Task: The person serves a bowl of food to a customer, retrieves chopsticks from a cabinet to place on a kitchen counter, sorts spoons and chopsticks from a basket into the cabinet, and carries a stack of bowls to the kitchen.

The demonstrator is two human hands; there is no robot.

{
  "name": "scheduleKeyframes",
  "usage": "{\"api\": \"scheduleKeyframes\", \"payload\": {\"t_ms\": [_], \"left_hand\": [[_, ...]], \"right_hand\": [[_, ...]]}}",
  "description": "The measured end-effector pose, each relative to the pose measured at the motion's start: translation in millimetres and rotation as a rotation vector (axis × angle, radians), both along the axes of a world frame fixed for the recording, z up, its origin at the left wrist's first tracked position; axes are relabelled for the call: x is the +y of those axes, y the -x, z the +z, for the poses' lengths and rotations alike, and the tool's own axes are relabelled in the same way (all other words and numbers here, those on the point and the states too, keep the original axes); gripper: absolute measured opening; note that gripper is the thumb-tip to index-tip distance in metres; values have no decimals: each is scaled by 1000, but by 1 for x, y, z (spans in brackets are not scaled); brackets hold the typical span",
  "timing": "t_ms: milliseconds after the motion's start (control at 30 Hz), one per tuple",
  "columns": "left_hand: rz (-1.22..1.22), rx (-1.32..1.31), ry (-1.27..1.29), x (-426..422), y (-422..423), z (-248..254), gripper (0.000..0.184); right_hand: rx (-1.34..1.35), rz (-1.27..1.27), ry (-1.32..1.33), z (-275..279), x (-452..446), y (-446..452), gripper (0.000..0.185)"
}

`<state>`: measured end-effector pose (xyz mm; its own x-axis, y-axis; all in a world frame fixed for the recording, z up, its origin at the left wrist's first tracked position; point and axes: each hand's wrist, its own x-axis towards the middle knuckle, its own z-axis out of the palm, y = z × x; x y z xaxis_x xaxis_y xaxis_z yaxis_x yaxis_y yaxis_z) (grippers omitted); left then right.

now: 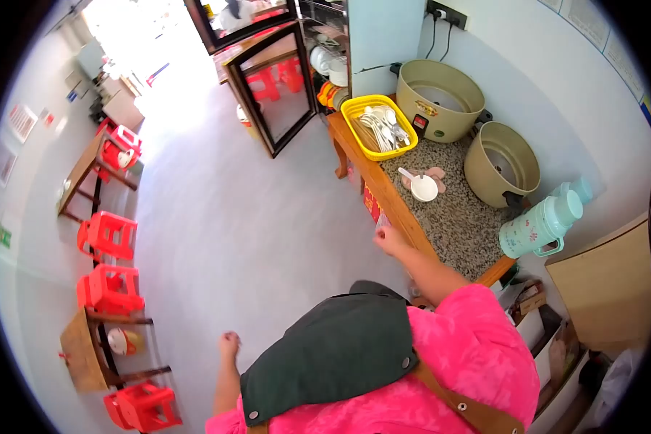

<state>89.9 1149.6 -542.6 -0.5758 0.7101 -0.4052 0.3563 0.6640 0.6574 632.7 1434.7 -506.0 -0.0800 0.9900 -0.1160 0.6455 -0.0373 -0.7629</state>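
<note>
My right hand (389, 239) hangs beside the front edge of the wooden counter (409, 210), its fingers curled; whether they hold anything is too small to tell. Low at the left, my left hand (229, 343) is over the floor with bent fingers, and its grip is unclear. On the speckled counter top sit a white ladle (424, 188) and a yellow basket (350, 110) of spoons. Two open, beige cookers (441, 119) (493, 177) stand behind them. A mint thermos (529, 230) is at the counter's right end.
Red stools (112, 235) and wooden tables (85, 351) line the left wall. An open framed glass door (275, 141) of a dish cabinet projects into the room beyond the counter. A beige board (615, 286) leans at the right, near shelves with assorted items.
</note>
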Motion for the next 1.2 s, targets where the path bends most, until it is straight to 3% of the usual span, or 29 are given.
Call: {"api": "scheduleKeyframes", "payload": {"t_ms": [133,233,300,367,400,467,533,567,633,767,900,1000,1033,1067,1133,1200], "left_hand": [[171,-189,-172,213,41,62,16],[116,-144,-272,318,36,64,16],[97,-261,-223,354,22,38,15],[-234,-181,-32,365,-10,31,13],[-535,-211,-186,340,42,-83,13],[-653,-83,169,350,36,-77,13],[-654,-74,332,375,44,-68,14],[-658,-70,366,394,51,-63,14],[-677,-54,407,433,69,-57,14],[-768,-5,370,544,108,-58,15],[-940,34,154,695,142,-72,15],[-914,-118,230,845,59,8,24],[-1137,-56,96,873,62,-7,23],[-901,-137,243,895,44,-1,22],[-1128,73,249,937,6,20,24],[-1170,28,198,968,-32,25,23]], "right_hand": [[226,-243,-128,18,107,-3,14],[186,-389,-192,3,202,-23,14],[136,-477,-159,-7,267,-40,16],[78,-555,-92,-25,307,-51,17],[26,-578,-41,-32,332,-57,20],[-146,-680,27,-44,369,-65,28],[-273,-783,141,-45,392,-67,30],[-392,-866,242,-47,402,-69,33],[-366,-917,347,-50,410,-68,37],[-583,-856,299,-11,420,-48,40],[-788,-875,282,-11,425,-46,35],[-598,-913,501,-31,426,-51,30],[-598,-926,519,-35,424,-50,30],[-511,-961,467,-40,422,-49,28],[-413,-984,350,-51,417,-50,23],[-516,-945,312,-56,411,-49,22]]}}
